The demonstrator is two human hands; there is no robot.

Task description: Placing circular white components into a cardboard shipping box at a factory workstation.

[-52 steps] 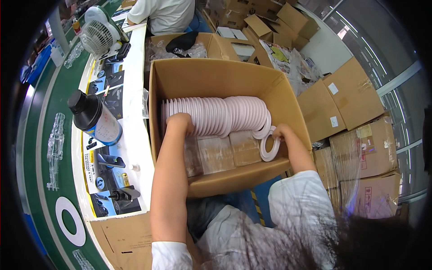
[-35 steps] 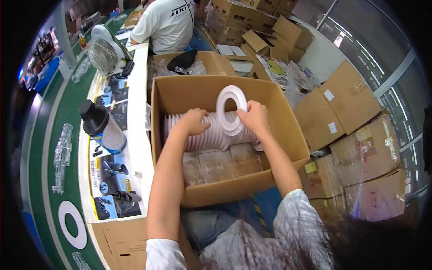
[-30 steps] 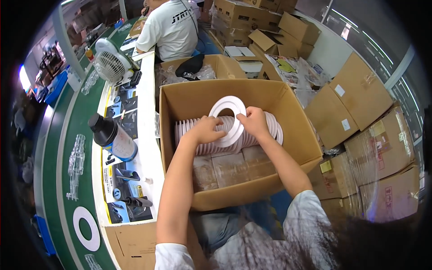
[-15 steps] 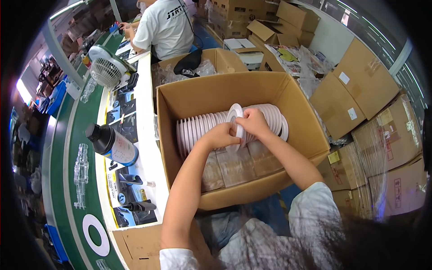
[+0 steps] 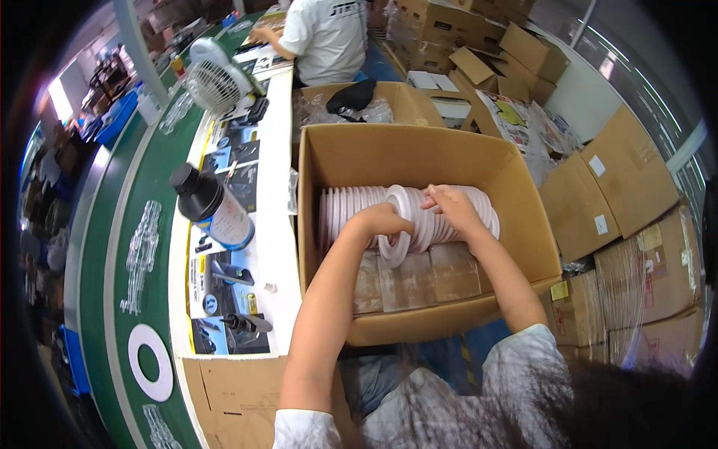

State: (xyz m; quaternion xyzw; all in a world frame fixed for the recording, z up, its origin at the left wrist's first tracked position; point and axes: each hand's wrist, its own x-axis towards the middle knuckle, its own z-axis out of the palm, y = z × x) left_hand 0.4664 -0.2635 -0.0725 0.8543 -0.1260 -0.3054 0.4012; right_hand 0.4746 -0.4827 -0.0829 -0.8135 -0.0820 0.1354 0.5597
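Note:
An open cardboard box [image 5: 389, 144] in front of me holds a long row of white rings [image 5: 351, 200] standing on edge, packed side by side. My left hand [image 5: 378, 221] is closed on one white ring [image 5: 393, 254], with the fingers through its hole. This ring sits tilted and stands out from the row. My right hand [image 5: 455, 209] lies just right of it over the row, fingers stretched out and a little apart, with nothing visible in it. Taped brown packages [image 5: 407, 283] lie in the box on the near side of the rings.
Left of the box, a white bench [image 5: 281, 280] carries a black-capped bottle [image 5: 213, 206], a fan [image 5: 217, 78] and printed sheets. Beyond it runs a green conveyor [image 5: 112, 262] with a flat white ring [image 5: 150, 362] and clear plastic trays [image 5: 142, 254]. Cartons [image 5: 609, 179] stand at right; a co-worker [image 5: 329, 41] is ahead.
My right hand has let go of the ring and moved right, its fingers opening. My left hand keeps the ring, which now shows its face more. The whole view has shifted.

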